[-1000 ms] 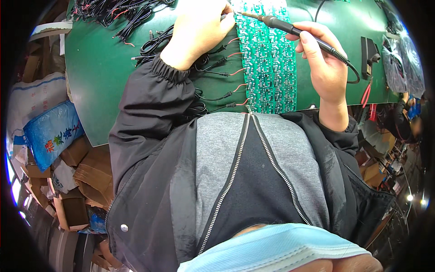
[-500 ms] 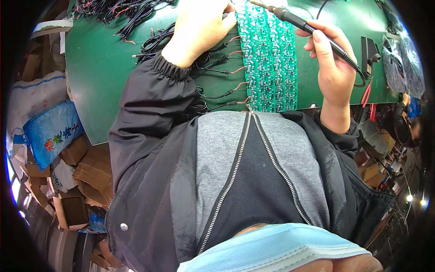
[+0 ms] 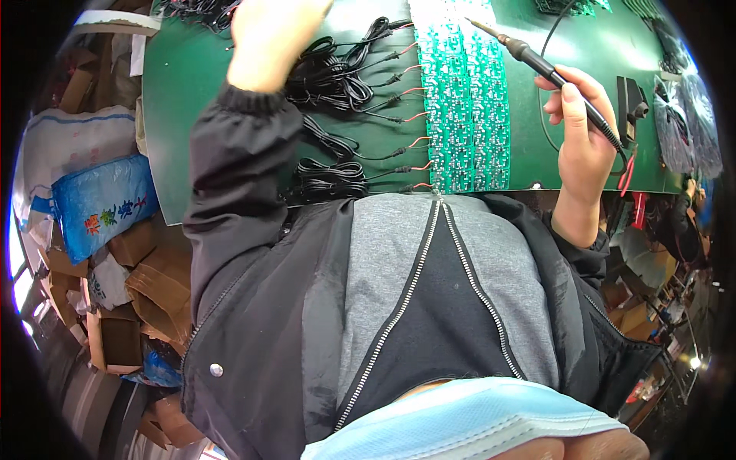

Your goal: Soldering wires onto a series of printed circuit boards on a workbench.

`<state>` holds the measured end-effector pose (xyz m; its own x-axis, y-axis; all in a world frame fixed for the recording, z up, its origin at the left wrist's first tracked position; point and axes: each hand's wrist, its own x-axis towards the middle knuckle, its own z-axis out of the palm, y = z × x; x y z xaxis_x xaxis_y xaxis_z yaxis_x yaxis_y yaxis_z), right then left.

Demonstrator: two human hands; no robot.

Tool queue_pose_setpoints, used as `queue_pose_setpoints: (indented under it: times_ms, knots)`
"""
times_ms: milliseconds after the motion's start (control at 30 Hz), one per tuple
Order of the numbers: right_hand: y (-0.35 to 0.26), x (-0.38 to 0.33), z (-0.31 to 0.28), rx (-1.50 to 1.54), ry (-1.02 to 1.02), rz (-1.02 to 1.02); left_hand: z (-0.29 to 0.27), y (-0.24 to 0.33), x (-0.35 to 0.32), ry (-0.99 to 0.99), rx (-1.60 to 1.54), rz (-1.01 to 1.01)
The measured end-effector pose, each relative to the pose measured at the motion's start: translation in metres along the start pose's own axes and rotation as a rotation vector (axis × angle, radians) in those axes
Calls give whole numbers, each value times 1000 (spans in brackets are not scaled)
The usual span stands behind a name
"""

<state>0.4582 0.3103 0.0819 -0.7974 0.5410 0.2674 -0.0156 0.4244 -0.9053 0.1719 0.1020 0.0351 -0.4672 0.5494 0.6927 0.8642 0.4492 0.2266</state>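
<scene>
My right hand (image 3: 586, 138) is closed around a soldering iron (image 3: 537, 63), held like a pen with its tip pointing up and left over the far part of the green circuit boards (image 3: 469, 130). These boards lie in two long columns. Black cables (image 3: 330, 80) run from their left edge by short red wire ends, the bundles coiled on the table. Beyond those bundles, at the upper left, is my left hand (image 3: 276, 38). Its fingers are cut off by the picture's top edge, so what they hold, if anything, is hidden.
More black cables (image 3: 203, 11) are heaped at the table's far left. A black stand (image 3: 630, 107) and red-handled pliers (image 3: 627, 175) lie on the right, near clear plastic bags (image 3: 675, 126). Cardboard boxes (image 3: 157, 287) and a blue bag (image 3: 103, 207) fill the left side below the table.
My left hand has moved left, away from the boards toward the cable heap, uncovering the coiled cables. The soldering iron has shifted slightly right and nearer, its tip lower in view.
</scene>
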Motion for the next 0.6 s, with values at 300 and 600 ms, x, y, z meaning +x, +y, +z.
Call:
queue_pose_setpoints:
  times_ms: [300,600]
  knots:
    - [6,-9,-6,40,38,23,-31,-89,-69,-305,-970,-1221]
    - [-5,-18,-1,81,51,-23,29,-151,-51,16,-1538,-1384]
